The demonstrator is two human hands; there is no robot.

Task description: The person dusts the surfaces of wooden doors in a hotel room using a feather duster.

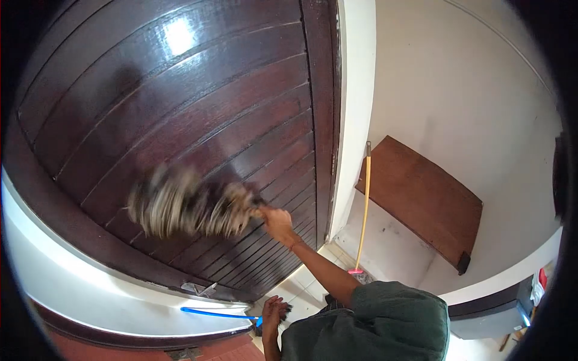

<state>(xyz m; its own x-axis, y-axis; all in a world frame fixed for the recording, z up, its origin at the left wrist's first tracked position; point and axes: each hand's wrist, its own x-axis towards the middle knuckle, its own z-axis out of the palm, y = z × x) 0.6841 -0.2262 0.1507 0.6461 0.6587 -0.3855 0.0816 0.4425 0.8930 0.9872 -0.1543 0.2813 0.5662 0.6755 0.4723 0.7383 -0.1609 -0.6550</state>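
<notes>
My right hand is wrapped around the short handle of a feather duster, its brown and cream feathers smeared by motion. The duster reaches leftward across a dark wooden door with slatted boards, overlapping its lower middle part. Low in front of my body, my left hand is held up with its fingers loosely bent and nothing visible in them. Right behind it shows a blue-handled broom, whose blue end and dark bristles are partly covered by the hand.
A yellow-handled broom with a pink head leans by the white door frame. To its right, a brown wooden board rests against the wall. A metal door handle sticks out at the door's lower edge. Grey furniture stands at the lower right.
</notes>
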